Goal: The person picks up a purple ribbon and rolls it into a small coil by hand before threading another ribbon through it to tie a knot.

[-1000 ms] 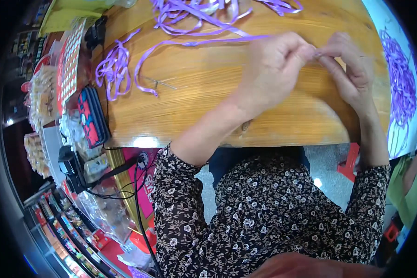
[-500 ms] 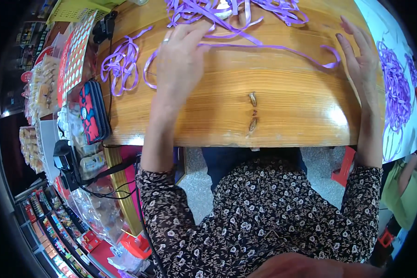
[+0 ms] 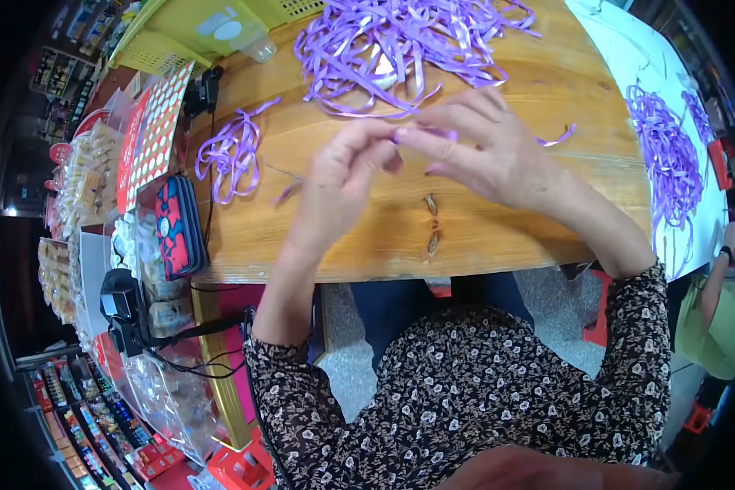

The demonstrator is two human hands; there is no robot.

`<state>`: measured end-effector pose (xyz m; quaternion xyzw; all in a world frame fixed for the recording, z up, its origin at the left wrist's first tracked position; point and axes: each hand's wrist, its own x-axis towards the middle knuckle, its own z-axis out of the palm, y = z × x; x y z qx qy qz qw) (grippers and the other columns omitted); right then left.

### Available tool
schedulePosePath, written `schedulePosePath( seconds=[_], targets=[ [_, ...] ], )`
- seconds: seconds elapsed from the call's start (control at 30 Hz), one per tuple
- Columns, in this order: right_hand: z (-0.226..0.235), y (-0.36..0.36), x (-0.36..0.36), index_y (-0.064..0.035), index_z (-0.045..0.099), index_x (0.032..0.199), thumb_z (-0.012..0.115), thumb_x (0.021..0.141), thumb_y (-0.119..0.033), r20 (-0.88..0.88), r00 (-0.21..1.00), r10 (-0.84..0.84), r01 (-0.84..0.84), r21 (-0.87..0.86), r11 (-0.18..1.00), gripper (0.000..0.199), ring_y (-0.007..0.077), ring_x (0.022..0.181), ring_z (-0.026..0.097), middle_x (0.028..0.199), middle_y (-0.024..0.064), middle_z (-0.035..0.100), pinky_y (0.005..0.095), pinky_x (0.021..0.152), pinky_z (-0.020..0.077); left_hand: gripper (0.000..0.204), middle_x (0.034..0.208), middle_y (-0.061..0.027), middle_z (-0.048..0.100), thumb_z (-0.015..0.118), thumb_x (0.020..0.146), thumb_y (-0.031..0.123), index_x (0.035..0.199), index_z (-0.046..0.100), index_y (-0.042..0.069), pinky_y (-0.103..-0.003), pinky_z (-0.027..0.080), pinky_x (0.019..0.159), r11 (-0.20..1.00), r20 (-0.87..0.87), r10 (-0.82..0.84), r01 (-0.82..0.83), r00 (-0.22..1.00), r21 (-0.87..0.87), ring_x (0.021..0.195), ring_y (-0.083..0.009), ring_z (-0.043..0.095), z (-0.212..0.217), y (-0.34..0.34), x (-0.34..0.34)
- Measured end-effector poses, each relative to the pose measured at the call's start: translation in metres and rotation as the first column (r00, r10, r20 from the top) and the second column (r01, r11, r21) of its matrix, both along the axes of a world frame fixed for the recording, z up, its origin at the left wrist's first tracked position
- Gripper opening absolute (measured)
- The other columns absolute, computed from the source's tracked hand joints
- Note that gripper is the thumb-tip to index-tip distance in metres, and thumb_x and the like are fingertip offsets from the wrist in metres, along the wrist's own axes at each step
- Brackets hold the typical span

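Note:
My left hand (image 3: 339, 175) and my right hand (image 3: 494, 155) meet above the wooden table, fingertips pinched together on a purple ribbon (image 3: 555, 137). Most of the ribbon is hidden behind my fingers; one end shows beyond my right hand, and a short purple piece lies beside my left wrist. Just past my hands spreads a large tangled pile of purple ribbons (image 3: 408, 49), with a small white object (image 3: 383, 73) amid it. Left of my left hand, a smaller loose bundle of purple ribbon (image 3: 229, 155) rests on the wood.
A yellow plastic basket (image 3: 159, 37) stands at the far left. Along the left edge are a red-and-blue zip case (image 3: 178, 224), a black cable and bagged goods (image 3: 102, 163). On the right, another ribbon heap (image 3: 665, 155) lies on a white surface, near a person in green (image 3: 714, 318).
My right hand has come in from the table's right side to meet my left hand, which has moved slightly right and nearer. The view has shifted, showing more of the ribbon pile and basket.

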<state>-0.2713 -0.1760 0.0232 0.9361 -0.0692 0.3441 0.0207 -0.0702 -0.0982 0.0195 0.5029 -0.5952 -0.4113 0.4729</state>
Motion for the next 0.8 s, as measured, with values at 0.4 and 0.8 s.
schedulePosePath(
  seconds=[0.4, 0.8],
  targets=[
    [0.031, 0.026, -0.006, -0.0021, 0.061, 0.086, 0.069, 0.064, -0.009, 0.142, 0.985, 0.099, -0.098, -0.01, 0.995, 0.024, 0.0221, 0.069, 0.053, 0.081, 0.0068, 0.056, 0.0349, 0.064, 0.0399, 0.016, 0.086, -0.0011, 0.06, 0.06, 0.083, 0.005, 0.098, 0.06, -0.002, -0.021, 0.044, 0.069, 0.992, -0.142, -0.113, 0.119, 0.983, 0.031, 0.078, -0.0058, 0.054, 0.008, 0.029, -0.022],
    [0.047, 0.016, -0.099, -0.0035, 0.054, 0.08, 0.06, 0.07, 0.004, 0.067, 0.982, -0.176, 0.151, 0.278, 0.949, 0.013, 0.0209, 0.076, 0.056, 0.083, 0.0086, 0.059, 0.0332, 0.069, 0.0407, 0.009, 0.074, -0.0066, 0.059, 0.064, 0.076, 0.001, 0.085, 0.063, 0.0, -0.024, 0.042, 0.062, 0.926, 0.454, 0.144, 0.042, 0.879, -0.375, 0.068, -0.0142, 0.054, 0.038, 0.037, 0.015]
  ],
)
